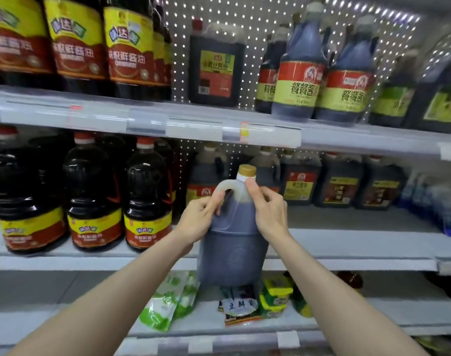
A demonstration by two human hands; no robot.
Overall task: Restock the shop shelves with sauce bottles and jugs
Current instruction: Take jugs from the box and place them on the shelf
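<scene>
Jug (232,247), full of dark sauce, is hanging upright in front of the middle shelf (347,242), its base sitting lower than the shelf lip; cannot tell if it is touching the packets (168,301) underneath. Left hand (201,217) is gripping it with fingers curled round the handle (225,187). Right hand (269,211) is pinching the neck, fingers bent, index tip lying just under the cap (247,170). Both holds are sitting high, so nearly all the weight is hanging below the fingers. Likely trouble: the base is catching the lip as the jug is going in, tipping it back toward the wrists. The neck pinch looks light, and if it is slipping, the load is falling wholly on the left fingers and the jug is swinging. Bottles (147,196) are standing close beyond the left knuckles and risk getting knocked. Upper shelf (193,124) is hanging above the fingertips, so an over-high lift is risking a cap strike. Rear jugs (300,181) beyond the fingers are limiting depth.
</scene>
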